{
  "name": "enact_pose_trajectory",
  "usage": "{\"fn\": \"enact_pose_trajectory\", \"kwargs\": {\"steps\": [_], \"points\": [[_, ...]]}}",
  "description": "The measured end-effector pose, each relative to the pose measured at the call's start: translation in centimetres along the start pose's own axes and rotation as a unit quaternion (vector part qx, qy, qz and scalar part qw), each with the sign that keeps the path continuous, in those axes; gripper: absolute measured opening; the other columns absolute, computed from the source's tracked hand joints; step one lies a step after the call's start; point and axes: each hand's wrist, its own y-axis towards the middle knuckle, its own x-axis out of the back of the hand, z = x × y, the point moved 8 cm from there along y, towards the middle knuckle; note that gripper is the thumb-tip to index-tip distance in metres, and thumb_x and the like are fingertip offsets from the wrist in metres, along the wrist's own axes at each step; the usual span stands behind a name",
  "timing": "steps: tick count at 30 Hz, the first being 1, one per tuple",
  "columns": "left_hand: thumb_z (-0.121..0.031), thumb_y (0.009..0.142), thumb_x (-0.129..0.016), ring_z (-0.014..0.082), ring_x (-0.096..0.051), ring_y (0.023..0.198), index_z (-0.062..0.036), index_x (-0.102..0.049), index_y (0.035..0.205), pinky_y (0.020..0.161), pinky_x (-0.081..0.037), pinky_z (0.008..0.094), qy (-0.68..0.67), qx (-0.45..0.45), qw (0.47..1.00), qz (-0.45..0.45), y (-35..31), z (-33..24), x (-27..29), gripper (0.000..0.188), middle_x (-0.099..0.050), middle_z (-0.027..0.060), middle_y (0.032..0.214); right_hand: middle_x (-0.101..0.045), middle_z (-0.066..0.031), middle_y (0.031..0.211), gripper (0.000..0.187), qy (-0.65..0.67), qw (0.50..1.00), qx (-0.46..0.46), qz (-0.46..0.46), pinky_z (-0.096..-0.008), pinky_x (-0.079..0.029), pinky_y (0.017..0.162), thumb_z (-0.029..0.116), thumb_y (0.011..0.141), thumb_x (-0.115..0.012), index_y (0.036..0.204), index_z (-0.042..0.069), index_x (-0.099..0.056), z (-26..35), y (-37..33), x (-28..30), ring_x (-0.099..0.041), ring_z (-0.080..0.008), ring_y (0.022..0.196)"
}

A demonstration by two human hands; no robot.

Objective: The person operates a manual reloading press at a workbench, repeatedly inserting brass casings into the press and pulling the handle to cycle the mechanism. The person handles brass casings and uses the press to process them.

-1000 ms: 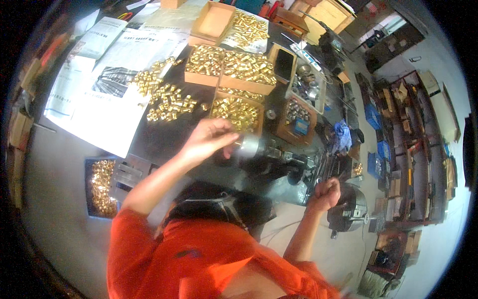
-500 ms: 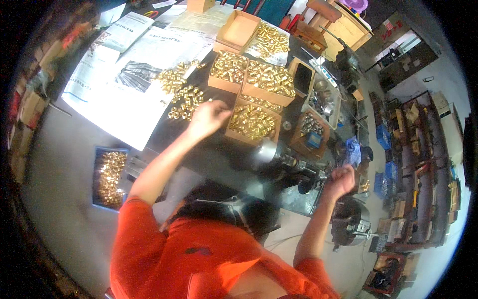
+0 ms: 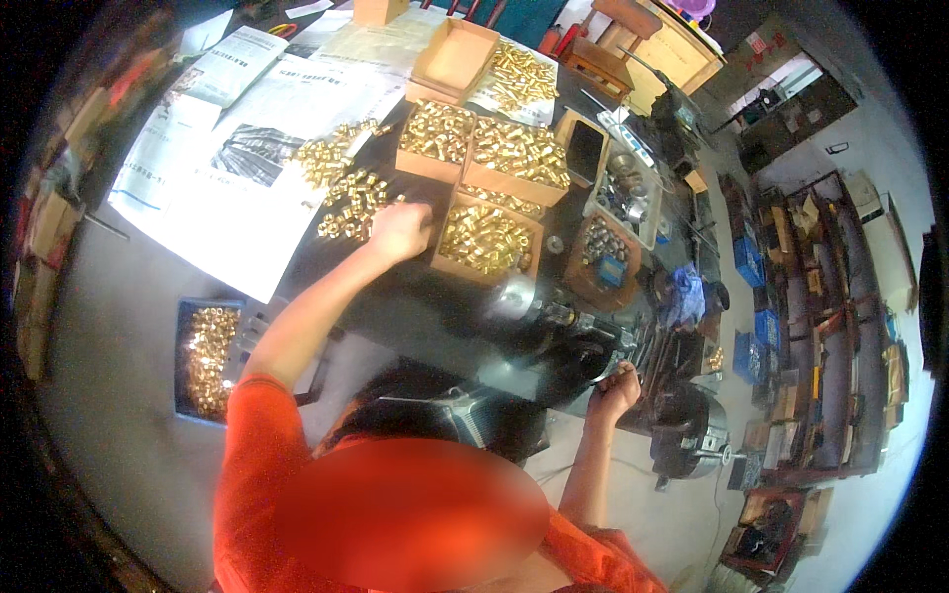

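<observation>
My left hand [image 3: 400,232] is closed, its fingers curled, beside the loose brass fittings [image 3: 358,203] on the table. Whatever it may hold is hidden. Just right of it stands a cardboard box [image 3: 484,274] of brass fittings. Lower right, my right hand [image 3: 618,390] is closed around what looks like a thin lever of a small bench machine [image 3: 568,318]. The machine has a round, shiny metal chuck [image 3: 516,296] at its left end, near the cardboard box.
Newspaper sheets [image 3: 148,203] cover the table's left side. More cardboard boxes [image 3: 428,163] hold brass parts; a phone [image 3: 587,148] lies beside them. A blue bin [image 3: 182,368] of brass pieces stands lower left. A blue rag [image 3: 684,296], a motor [image 3: 692,435] and shelves [image 3: 830,326] are on the right.
My right hand has come down and left from beside the blue rag to the machine's lever. My left hand has shifted slightly left, fingers now more curled. The whole view has shifted a little.
</observation>
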Motion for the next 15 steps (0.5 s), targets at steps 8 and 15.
{"fn": "enact_pose_trajectory", "kwargs": {"steps": [8,15], "points": [[-0.019,0.069,-0.060,0.0329,-0.059,0.065,-0.0076,-0.060,0.076,0.060,-0.047,0.0427,-0.017,-0.043,0.998,-0.035,-1.4,-1.0,1.3,0.013,-0.059,0.0167,0.068,-0.038,0.0040,0.055,0.014,0.005,0.999,0.012,0.029,-0.0198,-0.025,0.038,0.017,0.081,-0.050,0.077,0.004,-0.053,0.3,-0.5,-0.7,-0.030,-0.0056,0.043],[-0.002,0.077,-0.060,0.0136,-0.059,0.068,0.0050,-0.057,0.094,0.061,-0.050,0.0243,-0.607,-0.018,0.787,0.107,-6.7,-7.8,6.2,0.018,-0.061,0.0092,0.079,-0.035,0.0029,0.056,0.017,-0.032,0.999,0.016,-0.004,-0.0214,-0.022,0.040,0.017,0.082,-0.045,0.077,0.001,-0.050,0.9,-1.0,-0.1,-0.029,-0.0062,0.045]]}}
